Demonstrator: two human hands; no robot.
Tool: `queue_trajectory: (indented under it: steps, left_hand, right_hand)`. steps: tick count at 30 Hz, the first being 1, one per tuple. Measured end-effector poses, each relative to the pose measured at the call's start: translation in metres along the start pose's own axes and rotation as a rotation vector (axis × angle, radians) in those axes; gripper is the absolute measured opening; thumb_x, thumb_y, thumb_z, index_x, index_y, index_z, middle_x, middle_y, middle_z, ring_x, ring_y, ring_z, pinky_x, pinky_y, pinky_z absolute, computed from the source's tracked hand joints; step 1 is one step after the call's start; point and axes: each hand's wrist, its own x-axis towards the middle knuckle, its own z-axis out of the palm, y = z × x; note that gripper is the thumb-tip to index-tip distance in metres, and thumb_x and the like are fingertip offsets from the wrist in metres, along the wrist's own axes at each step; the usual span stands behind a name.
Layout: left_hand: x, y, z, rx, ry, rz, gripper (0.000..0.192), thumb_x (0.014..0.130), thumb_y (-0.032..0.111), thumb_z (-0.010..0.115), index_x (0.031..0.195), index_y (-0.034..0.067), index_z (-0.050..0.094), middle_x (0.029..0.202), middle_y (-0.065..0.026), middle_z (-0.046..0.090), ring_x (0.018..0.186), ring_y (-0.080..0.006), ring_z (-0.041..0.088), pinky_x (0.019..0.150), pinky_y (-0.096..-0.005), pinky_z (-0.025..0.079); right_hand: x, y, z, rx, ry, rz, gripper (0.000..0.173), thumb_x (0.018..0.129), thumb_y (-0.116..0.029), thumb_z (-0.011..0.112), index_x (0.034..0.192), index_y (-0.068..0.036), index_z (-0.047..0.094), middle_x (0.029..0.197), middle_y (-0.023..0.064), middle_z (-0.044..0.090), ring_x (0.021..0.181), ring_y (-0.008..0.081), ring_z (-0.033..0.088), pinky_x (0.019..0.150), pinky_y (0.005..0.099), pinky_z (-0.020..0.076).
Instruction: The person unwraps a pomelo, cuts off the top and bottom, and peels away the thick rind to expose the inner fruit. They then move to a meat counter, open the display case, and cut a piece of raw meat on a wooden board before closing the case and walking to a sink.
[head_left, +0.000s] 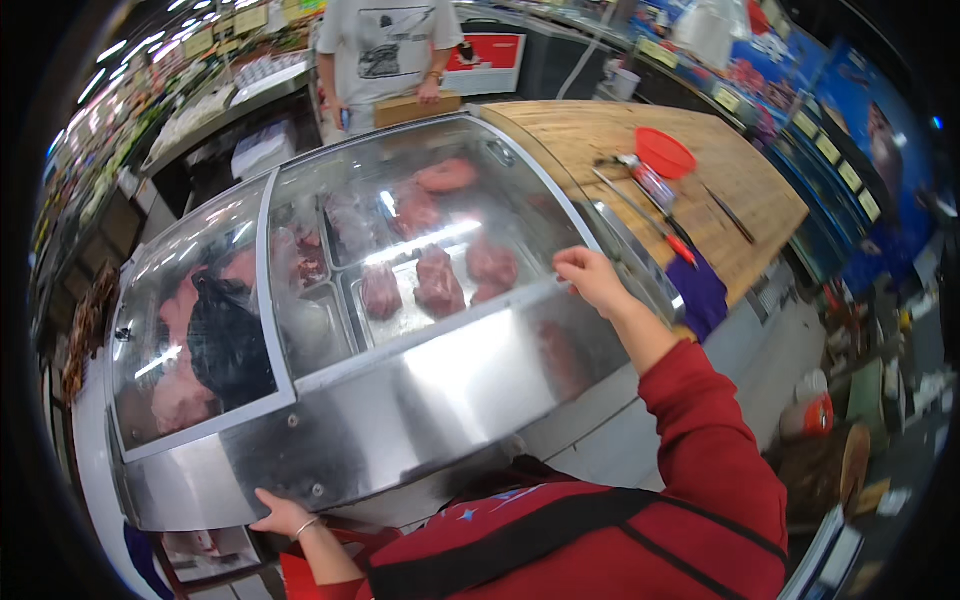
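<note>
A meat display case with sliding glass lids and a stainless steel front (330, 439) stands before me. My left hand (283, 516) rests at the lower edge of its steel front, fingers apart, a bracelet on the wrist. My right hand (586, 276) is at the right end of the glass lid's frame, fingers curled; whether it grips the frame I cannot tell. Under the glass, pieces of raw meat (439, 283) lie on a metal tray (397, 328). A black plastic bag (229, 330) and larger pieces of meat (178, 397) are under the left pane.
On the wooden counter (600, 124) lie a red plastic basin (665, 153), a sharpening steel with red handle (679, 247), a knife (731, 215) and a purple cloth (697, 292). Behind the case a person in a white T-shirt (394, 45) stands by a cardboard box (417, 109).
</note>
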Motion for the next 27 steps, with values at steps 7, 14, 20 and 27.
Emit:
queue_trajectory:
  steps: [7, 14, 20, 27]
  left_hand:
    - [0.019, 0.002, -0.019, 0.343, 0.021, 0.055, 0.084, 0.088, 0.040, 0.063, 0.139, -0.014, 0.025, 0.135, -0.0293, 0.044, 0.117, -0.0354, 0.051, 0.100, -0.0375, 0.041]
    - [0.005, 0.024, -0.029, 0.410, 0.055, -0.008, 0.082, 0.090, 0.044, 0.060, 0.138, -0.015, 0.029, 0.136, -0.0294, 0.044, 0.119, -0.0362, 0.050, 0.102, -0.0361, 0.040]
    - [-0.006, 0.023, -0.023, 0.452, 0.060, -0.020, 0.073, 0.090, 0.045, 0.058, 0.133, -0.012, 0.040, 0.129, -0.0274, 0.051, 0.111, -0.0355, 0.056, 0.098, -0.0370, 0.043]
    - [0.007, 0.014, -0.028, 0.586, 0.098, -0.015, 0.073, 0.091, 0.045, 0.056, 0.133, -0.012, 0.040, 0.129, -0.0289, 0.051, 0.110, -0.0367, 0.056, 0.097, -0.0377, 0.044]
  right_hand:
    - [0.301, 0.018, 0.033, -0.167, 0.202, -0.157, 0.061, 0.077, -0.030, 0.071, 0.125, 0.004, 0.055, 0.122, 0.0215, 0.060, 0.113, 0.0310, 0.059, 0.095, 0.0363, 0.0448]
    - [0.385, 0.007, 0.077, -0.572, 0.378, -0.036, 0.060, 0.074, -0.034, 0.065, 0.120, 0.003, 0.059, 0.112, 0.0233, 0.064, 0.106, 0.0338, 0.062, 0.091, 0.0371, 0.0468]
    - [0.370, -0.002, 0.116, -0.601, 0.373, -0.158, 0.050, 0.070, -0.032, 0.061, 0.107, 0.002, 0.064, 0.099, 0.0273, 0.065, 0.096, 0.0416, 0.063, 0.087, 0.0460, 0.0492]
    - [0.290, -0.058, 0.263, -0.361, 0.015, -0.555, 0.030, 0.066, -0.022, 0.060, 0.085, 0.001, 0.066, 0.084, 0.0241, 0.064, 0.084, 0.0405, 0.062, 0.078, 0.0486, 0.0486]
